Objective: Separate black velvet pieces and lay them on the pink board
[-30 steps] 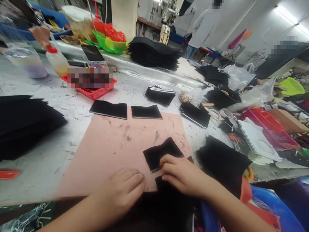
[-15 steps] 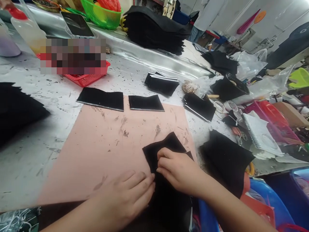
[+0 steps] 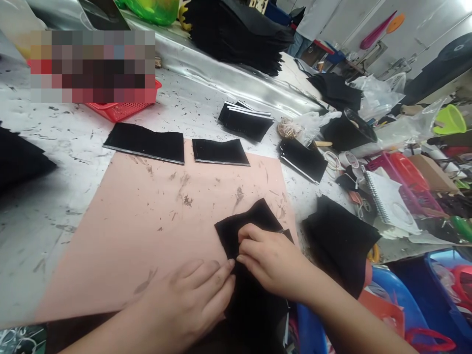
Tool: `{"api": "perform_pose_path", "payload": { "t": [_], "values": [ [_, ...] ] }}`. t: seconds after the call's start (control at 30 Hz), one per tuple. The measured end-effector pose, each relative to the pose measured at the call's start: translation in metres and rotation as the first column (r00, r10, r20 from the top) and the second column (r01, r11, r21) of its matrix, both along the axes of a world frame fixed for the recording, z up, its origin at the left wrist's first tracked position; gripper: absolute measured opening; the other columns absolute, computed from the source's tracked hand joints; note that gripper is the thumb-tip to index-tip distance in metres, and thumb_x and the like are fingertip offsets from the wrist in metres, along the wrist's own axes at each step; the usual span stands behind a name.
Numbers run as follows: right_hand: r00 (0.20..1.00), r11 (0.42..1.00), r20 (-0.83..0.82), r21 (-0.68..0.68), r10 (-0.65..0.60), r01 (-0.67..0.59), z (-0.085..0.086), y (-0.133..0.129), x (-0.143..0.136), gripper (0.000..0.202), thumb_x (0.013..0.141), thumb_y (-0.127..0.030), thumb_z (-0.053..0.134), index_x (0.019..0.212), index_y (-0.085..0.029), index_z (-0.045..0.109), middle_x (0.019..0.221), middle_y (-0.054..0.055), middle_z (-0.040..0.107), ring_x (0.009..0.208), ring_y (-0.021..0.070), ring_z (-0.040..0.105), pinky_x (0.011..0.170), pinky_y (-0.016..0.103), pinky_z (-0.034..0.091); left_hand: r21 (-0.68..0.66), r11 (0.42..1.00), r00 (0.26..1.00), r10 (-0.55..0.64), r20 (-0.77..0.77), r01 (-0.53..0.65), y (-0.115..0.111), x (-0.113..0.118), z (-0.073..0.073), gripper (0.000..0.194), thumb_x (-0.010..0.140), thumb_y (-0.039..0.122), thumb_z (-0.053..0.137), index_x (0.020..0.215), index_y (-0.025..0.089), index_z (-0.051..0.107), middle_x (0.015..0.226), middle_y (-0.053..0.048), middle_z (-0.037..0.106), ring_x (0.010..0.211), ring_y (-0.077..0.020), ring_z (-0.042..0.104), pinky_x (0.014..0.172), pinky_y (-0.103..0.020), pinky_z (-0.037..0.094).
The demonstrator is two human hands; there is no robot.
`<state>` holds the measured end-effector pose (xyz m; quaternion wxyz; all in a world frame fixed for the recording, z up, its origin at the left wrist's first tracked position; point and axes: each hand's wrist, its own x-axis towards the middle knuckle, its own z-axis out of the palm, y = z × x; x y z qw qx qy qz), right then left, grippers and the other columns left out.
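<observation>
A black fabric piece (image 3: 254,214) lies on the pink sheet (image 3: 147,231) near its right front corner. My right hand (image 3: 271,258) is closed in a pinch over this cloth, its thumb and fingertips gripping it; the exact pinch point is partly hidden. From the left, my left hand (image 3: 201,292) rests with fingers stretched out and tips touching the cloth's left edge; its thumb is out of sight. More black cloth (image 3: 254,319) extends below my hands toward the front edge. Two black strips with pale edges, a longer one (image 3: 145,142) and a shorter one (image 3: 221,151), lie along the sheet's far side.
Stacked black pieces (image 3: 245,120) and another stack (image 3: 303,160) lie farther back. A black cloth pile (image 3: 339,236) sits right of my hand. Beyond are a red basket (image 3: 121,108), a tall black fabric stack (image 3: 236,37) and a spiral notebook (image 3: 391,201). Blue bins (image 3: 391,285) stand at lower right.
My view has shifted slightly, moving the table things a little left and up in the picture. Both hands keep nearly the same places on the black fabric.
</observation>
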<state>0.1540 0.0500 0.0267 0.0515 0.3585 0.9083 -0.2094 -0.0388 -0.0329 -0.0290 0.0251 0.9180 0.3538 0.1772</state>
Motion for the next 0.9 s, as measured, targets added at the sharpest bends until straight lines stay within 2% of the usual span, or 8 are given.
{"api": "perform_pose_path", "payload": {
  "t": [0.47,0.57,0.63,0.77,0.83,0.9],
  "values": [
    [1.000,1.000,-0.016,-0.009,-0.017,0.017,-0.001,0.000,-0.002,0.016,0.085,-0.017,0.046,0.073,-0.017,0.056,0.092,0.001,0.056,0.064,0.0099,0.051,0.055,0.023,0.040,0.033,0.999,1.000,0.016,0.010,-0.016,0.004,0.003,0.001,0.028,0.090,0.029,0.043,0.113,0.018,0.055,0.119,-0.002,0.060,0.099,-0.0175,0.051,0.082,-0.032,0.033],
    [1.000,1.000,-0.009,0.018,-0.017,0.017,-0.001,-0.002,-0.003,0.017,0.086,-0.017,0.045,0.074,-0.017,0.057,0.089,0.003,0.056,0.065,0.0110,0.052,0.057,0.023,0.040,0.076,0.996,0.999,0.054,0.002,-0.054,0.005,0.005,0.002,0.025,0.090,0.028,0.042,0.106,0.018,0.059,0.113,-0.002,0.063,0.091,-0.0178,0.051,0.077,-0.032,0.033],
    [0.999,0.997,0.032,0.065,-0.031,0.029,0.003,-0.004,-0.001,0.016,0.085,-0.023,0.049,0.072,-0.017,0.056,0.085,0.003,0.055,0.064,0.0126,0.051,0.054,0.024,0.038,0.118,0.989,0.996,0.086,0.005,-0.086,0.006,0.008,0.003,0.023,0.089,0.028,0.042,0.100,0.018,0.061,0.110,-0.002,0.064,0.081,-0.0174,0.050,0.072,-0.032,0.033],
    [0.981,0.981,0.109,0.125,-0.162,0.148,0.017,0.000,0.016,0.017,0.078,-0.030,0.055,0.066,-0.017,0.054,0.076,0.003,0.053,0.063,0.0152,0.050,0.053,0.026,0.037,0.174,0.977,0.992,0.113,0.058,-0.121,0.008,0.013,0.003,0.022,0.088,0.025,0.042,0.092,0.018,0.063,0.099,-0.002,0.067,0.070,-0.0170,0.047,0.067,-0.033,0.032],
    [0.955,0.959,0.101,0.088,-0.278,0.269,0.021,0.004,0.031,0.013,0.077,-0.025,0.052,0.065,-0.018,0.052,0.074,0.002,0.053,0.066,0.0158,0.051,0.058,0.027,0.039,0.194,0.972,0.988,0.117,0.098,-0.135,0.011,0.015,0.005,0.024,0.088,0.023,0.040,0.089,0.018,0.063,0.091,-0.002,0.068,0.068,-0.0166,0.047,0.066,-0.033,0.032],
    [0.918,0.919,0.040,-0.011,-0.394,0.394,0.020,0.008,0.047,0.010,0.078,-0.022,0.048,0.068,-0.019,0.051,0.073,0.001,0.054,0.067,0.0157,0.052,0.060,0.027,0.041,0.205,0.968,0.985,0.119,0.126,-0.143,0.014,0.015,0.006,0.026,0.090,0.022,0.037,0.087,0.018,0.063,0.083,-0.001,0.068,0.065,-0.0159,0.046,0.066,-0.032,0.032]
  ]
}}
